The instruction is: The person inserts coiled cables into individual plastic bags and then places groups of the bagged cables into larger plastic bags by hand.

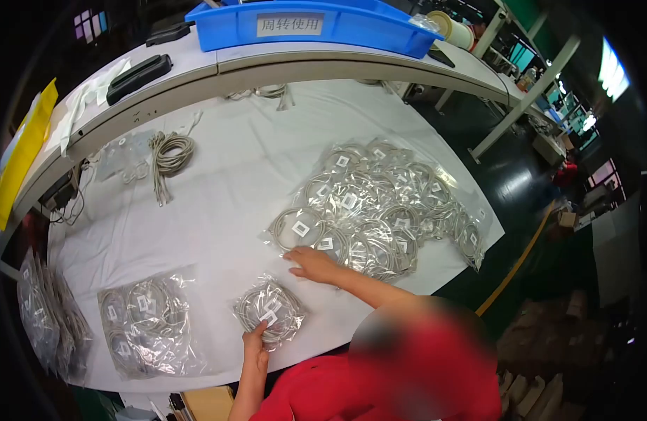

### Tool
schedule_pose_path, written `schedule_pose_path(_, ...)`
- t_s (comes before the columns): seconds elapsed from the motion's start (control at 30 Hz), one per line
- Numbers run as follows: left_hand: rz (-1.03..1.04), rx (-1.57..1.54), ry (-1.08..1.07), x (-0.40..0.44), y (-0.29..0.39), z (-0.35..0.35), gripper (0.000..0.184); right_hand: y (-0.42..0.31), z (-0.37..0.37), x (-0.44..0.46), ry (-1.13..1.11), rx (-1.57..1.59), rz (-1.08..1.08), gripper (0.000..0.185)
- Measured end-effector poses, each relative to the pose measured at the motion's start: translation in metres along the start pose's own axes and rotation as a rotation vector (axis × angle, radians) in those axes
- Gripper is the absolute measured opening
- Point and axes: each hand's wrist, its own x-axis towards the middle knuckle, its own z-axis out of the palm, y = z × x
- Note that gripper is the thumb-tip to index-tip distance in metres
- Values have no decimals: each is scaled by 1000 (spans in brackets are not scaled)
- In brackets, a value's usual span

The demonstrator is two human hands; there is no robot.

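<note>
Left hand (255, 341) grips bagged cables (283, 303); right hand (314, 265), fingers extended, at pile (351, 202); white tablecloth (229, 203); green floor (507, 245).

Centre: white cloth-like table cover (222, 228), matt, faintly creased. 3 o'clock: heaped clear plastic bags (369, 193), glossy, crinkled. 10 o'clock: round pale-grey cable coil (172, 164), smooth plastic-looking sheathing. 12 o'clock: blue rectangular plastic tray (379, 31), smooth, low sheen.

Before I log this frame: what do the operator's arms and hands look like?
Human, no hardware. Left grip and right grip are bare hands, no gloves visible. Forearms uncovered where they show, with no watch, cable or marking to be seen. Red top; sleeve ends can't be made out, with blur near the right shoulder.
</note>
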Motion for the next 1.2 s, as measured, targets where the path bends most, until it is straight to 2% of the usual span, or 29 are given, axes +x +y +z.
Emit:
schedule_pose_path(0.03, -14, -16, -1, 2, -2, -4, 39, 21, -15, 1, 225, -190, -153, 31)
schedule_pose_path(0.1, -38, -12, -11, 5, -1, -5, 38, 60, -28, -3, 310, -691, -240, 33)
schedule_pose_path(0.13, -43, -11, -9, 4, 0, -4, 38, 74, -26, -5, 315, -697, -221, 33)
schedule_pose_path(0.23, -43, -22, 21, 2, 2, -4, 38, 84, -20, 5, 307, -298, -111, 21)
schedule_pose_path(0.3, -24, -17, 71, 2, 1, -7, 40, 56, -10, 2, 297, -283, -89, 20)
schedule_pose_path(0.37, 5, 9, 58, -12, 9, 3, 43, -2, -5, -10, 258, -262, -47, 19)
schedule_pose_path(0.4, 12, 15, 78, -15, 11, 5, 42, -17, 6, -20, 196, -273, -95, 20)
schedule_pose_path(0.47, -49, 150, 118, -14, 10, -2, 40, -34, 34, -42, 128, -249, -140, 21)
schedule_pose_path(0.53, -14, 50, 55, -14, 7, -4, 40, -42, 46, -60, 97, -213, -150, 21)
schedule_pose_path(0.6, -7, 37, 68, -20, 10, -2, 40, -41, 41, -59, 165, -262, -101, 39)
schedule_pose_path(0.73, -9, 34, 36, -18, 11, 0, 40, -33, 33, -57, 226, -357, -33, 44)
schedule_pose_path(0.9, -14, 50, 44, -20, 12, 0, 38, -21, 34, -53, 226, -260, -49, 39)
schedule_pose_path(1.0, -12, 43, 61, -23, 11, 0, 38, -44, 21, -47, 420, -44, 154, 33)
schedule_pose_path(1.13, -7, 42, 53, -20, 10, 0, 38, -78, 20, -50, 555, 126, 163, 27)
schedule_pose_path(1.2, -6, 32, 48, -20, 9, 1, 37, -93, 24, -54, 534, 177, 154, 27)
